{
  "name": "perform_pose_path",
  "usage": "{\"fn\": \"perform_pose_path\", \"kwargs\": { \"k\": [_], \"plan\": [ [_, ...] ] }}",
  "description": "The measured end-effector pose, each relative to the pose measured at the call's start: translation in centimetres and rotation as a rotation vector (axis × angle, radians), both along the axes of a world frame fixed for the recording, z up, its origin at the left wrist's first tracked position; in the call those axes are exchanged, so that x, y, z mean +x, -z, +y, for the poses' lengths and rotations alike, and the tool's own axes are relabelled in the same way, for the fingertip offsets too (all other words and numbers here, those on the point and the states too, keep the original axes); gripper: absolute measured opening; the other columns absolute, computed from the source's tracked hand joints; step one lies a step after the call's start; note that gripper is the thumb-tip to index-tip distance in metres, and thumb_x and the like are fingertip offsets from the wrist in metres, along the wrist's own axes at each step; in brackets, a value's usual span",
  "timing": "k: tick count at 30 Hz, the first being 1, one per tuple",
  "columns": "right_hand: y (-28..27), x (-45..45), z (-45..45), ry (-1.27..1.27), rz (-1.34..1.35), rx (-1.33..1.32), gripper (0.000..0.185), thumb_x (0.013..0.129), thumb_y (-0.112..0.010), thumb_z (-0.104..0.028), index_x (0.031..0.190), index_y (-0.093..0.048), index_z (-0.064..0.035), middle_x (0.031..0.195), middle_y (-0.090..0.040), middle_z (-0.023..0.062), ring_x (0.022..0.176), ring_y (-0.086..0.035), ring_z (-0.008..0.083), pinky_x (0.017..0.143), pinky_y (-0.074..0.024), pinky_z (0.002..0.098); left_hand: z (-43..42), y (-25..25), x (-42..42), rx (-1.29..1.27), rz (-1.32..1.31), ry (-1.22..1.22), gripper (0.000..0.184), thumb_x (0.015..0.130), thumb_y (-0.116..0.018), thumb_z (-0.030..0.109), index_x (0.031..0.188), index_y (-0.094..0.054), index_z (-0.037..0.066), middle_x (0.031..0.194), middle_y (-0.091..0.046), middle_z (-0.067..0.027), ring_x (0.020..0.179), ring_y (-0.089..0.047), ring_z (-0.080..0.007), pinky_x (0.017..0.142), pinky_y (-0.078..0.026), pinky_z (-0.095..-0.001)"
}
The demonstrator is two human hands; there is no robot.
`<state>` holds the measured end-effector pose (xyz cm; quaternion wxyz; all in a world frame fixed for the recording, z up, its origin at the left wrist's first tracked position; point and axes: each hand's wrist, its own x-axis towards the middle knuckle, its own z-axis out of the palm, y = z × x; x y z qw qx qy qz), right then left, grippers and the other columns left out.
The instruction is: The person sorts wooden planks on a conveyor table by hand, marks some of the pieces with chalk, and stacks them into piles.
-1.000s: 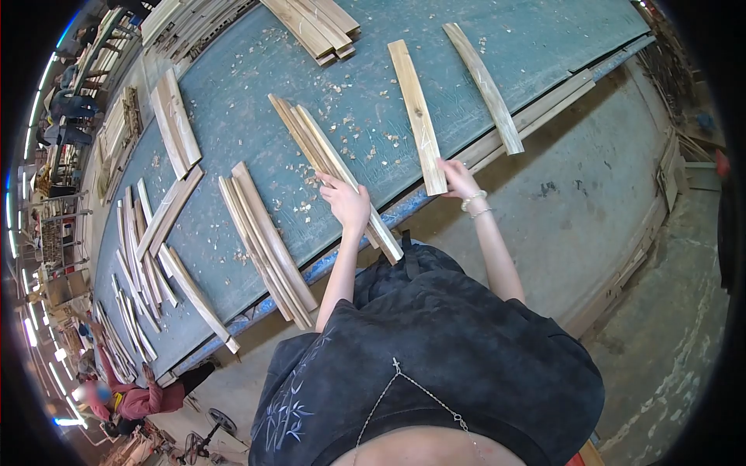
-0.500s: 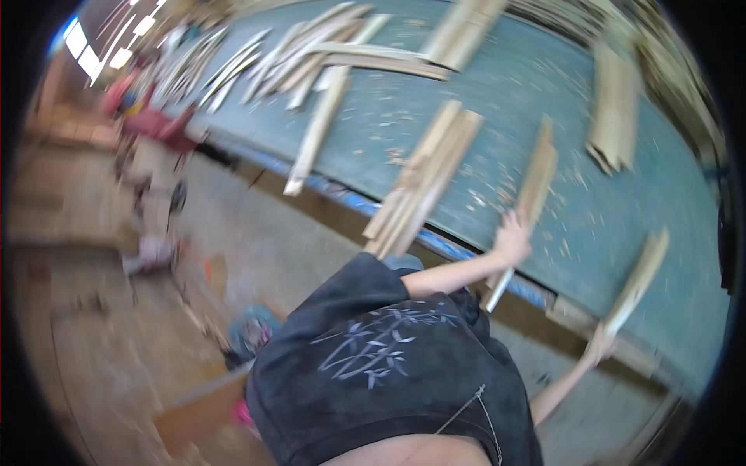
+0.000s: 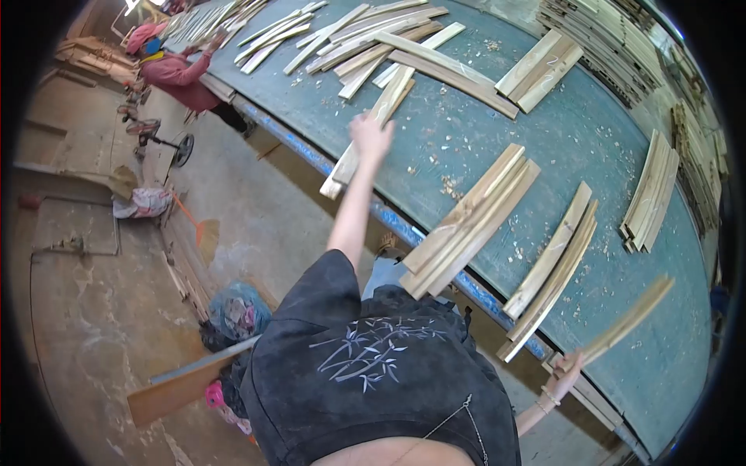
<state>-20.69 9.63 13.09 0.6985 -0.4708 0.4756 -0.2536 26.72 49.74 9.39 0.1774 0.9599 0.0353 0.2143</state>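
My left hand (image 3: 371,140) is closed over a pale wooden slat (image 3: 395,87) that lies with a second one across the table's near edge. My right hand (image 3: 566,374) grips one end of a narrow, slightly curved wooden strip (image 3: 631,318), held above the table's near edge on the right. Between my hands, a stack of slats (image 3: 474,221) overhangs the edge. To its right lie a few curved strips (image 3: 553,260), also jutting past the edge.
The green table (image 3: 435,147) is littered with wood shavings. Piles of slats (image 3: 373,39), a flat group of boards (image 3: 540,70) and another bundle (image 3: 653,190) lie on it. Stacked timber (image 3: 602,46) stands beyond. A co-worker in a red top (image 3: 183,78) stands far left.
My left hand has left the curved strips and moved left to the slat. My right hand still holds its strip. The view has shifted, and the co-worker shows more clearly.
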Motion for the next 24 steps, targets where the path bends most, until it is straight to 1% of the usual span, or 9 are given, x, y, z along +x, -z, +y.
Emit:
{"fn": "perform_pose_path", "kwargs": {
  "k": [4, 8, 14, 16, 18, 20, 22, 23, 24],
  "plan": [
    [-1.1, 10.3, 12.4, -0.166, -0.145, 0.094, 0.042, 0.086, -0.045, -0.025, 0.117, -0.041, 0.0032, 0.074, -0.048, 0.0038, 0.054, -0.044, 0.0106, 0.045, -0.037, 0.0238, 7.7, 4.5, 5.7, -0.292, 0.74, 0.232, 0.065, 0.054, -0.072, 0.039, 0.098, -0.051, -0.004, 0.105, -0.052, -0.0218, 0.096, -0.052, -0.0334, 0.086, -0.039, -0.0408],
    [1.9, 20.4, 24.8, -0.379, -0.037, 0.096, 0.034, 0.084, -0.049, -0.025, 0.101, -0.051, 0.0037, 0.07, -0.053, 0.0053, 0.058, -0.052, 0.013, 0.051, -0.0445, 0.0261, 4.7, 2.0, 1.6, 0.074, 0.464, 0.337, 0.051, 0.06, -0.071, 0.026, 0.095, -0.044, -0.001, 0.094, -0.053, -0.02, 0.085, -0.054, -0.0337, 0.078, -0.042, -0.0404],
    [6.1, 31.0, 40.8, -1.022, 0.405, -0.128, 0.038, 0.084, -0.048, -0.035, 0.09, -0.035, 0.0003, 0.069, -0.059, 0.0158, 0.054, -0.06, 0.0255, 0.049, -0.0484, 0.0324, 2.3, 3.0, -1.1, -0.45, 0.691, 0.352, 0.057, 0.072, -0.06, 0.039, 0.096, -0.038, -0.008, 0.095, -0.046, -0.0269, 0.085, -0.051, -0.0383, 0.074, -0.044, -0.0413],
    [6.1, 32.2, 41.3, -1.033, 0.44, -0.135, 0.047, 0.083, -0.048, -0.04, 0.1, -0.037, 0.0023, 0.073, -0.059, 0.0183, 0.063, -0.062, 0.0285, 0.054, -0.0489, 0.0356, 2.6, 0.8, -0.2, -0.378, 0.743, 0.346, 0.068, 0.071, -0.06, 0.043, 0.104, -0.034, -0.01, 0.096, -0.046, -0.0246, 0.085, -0.052, -0.0358, 0.072, -0.046, -0.0392],
    [7.2, 33.0, 38.6, -1.471, 0.213, -0.247, 0.054, 0.083, -0.048, -0.044, 0.108, -0.039, 0.004, 0.08, -0.061, 0.0133, 0.063, -0.059, 0.0173, 0.058, -0.0483, 0.0302, 2.8, 0.2, -0.3, -0.124, 0.633, 0.447, 0.079, 0.066, -0.066, 0.039, 0.113, -0.029, -0.012, 0.097, -0.046, -0.0222, 0.086, -0.052, -0.032, 0.071, -0.048, -0.036],
    [3.4, 37.0, 33.9, -1.816, 0.443, -0.048, 0.059, 0.078, -0.051, -0.051, 0.103, -0.053, 0.0031, 0.081, -0.061, 0.0116, 0.064, -0.058, 0.0148, 0.061, -0.0481, 0.0276, 2.1, 1.4, -0.5, -0.061, 0.613, 0.482, 0.083, 0.06, -0.072, 0.023, 0.118, -0.025, -0.012, 0.098, -0.042, -0.0192, 0.091, -0.049, -0.03, 0.068, -0.049, -0.0323],
    [2.3, 41.2, 29.0, -1.603, 0.267, -0.25, 0.041, 0.073, -0.062, -0.034, 0.094, -0.059, 0.0007, 0.08, -0.061, 0.0114, 0.065, -0.059, 0.0176, 0.062, -0.048, 0.0292, 1.6, 1.7, -0.4, -0.068, 0.626, 0.468, 0.081, 0.06, -0.071, 0.019, 0.118, -0.024, -0.013, 0.098, -0.041, -0.0197, 0.091, -0.048, -0.031, 0.07, -0.049, -0.0321],
    [5.1, 43.2, 25.6, -1.367, 0.209, -0.78, 0.035, 0.072, -0.062, -0.027, 0.093, -0.058, 0.0013, 0.079, -0.061, 0.0144, 0.068, -0.059, 0.0231, 0.064, -0.0478, 0.0325, 1.8, 1.6, -0.2, -0.066, 0.622, 0.458, 0.081, 0.06, -0.071, 0.019, 0.118, -0.024, -0.013, 0.098, -0.041, -0.0197, 0.091, -0.048, -0.031, 0.07, -0.049, -0.0321],
    [3.9, 46.7, 23.1, -1.206, 0.451, -0.727, 0.036, 0.073, -0.06, -0.025, 0.097, -0.054, 0.0018, 0.089, -0.058, 0.0194, 0.082, -0.057, 0.0306, 0.075, -0.045, 0.0365, 1.9, 1.4, -0.2, -0.077, 0.64, 0.48, 0.079, 0.061, -0.07, 0.019, 0.117, -0.024, -0.013, 0.099, -0.041, -0.0201, 0.092, -0.048, -0.0314, 0.071, -0.049, -0.0321]
  ]
}}
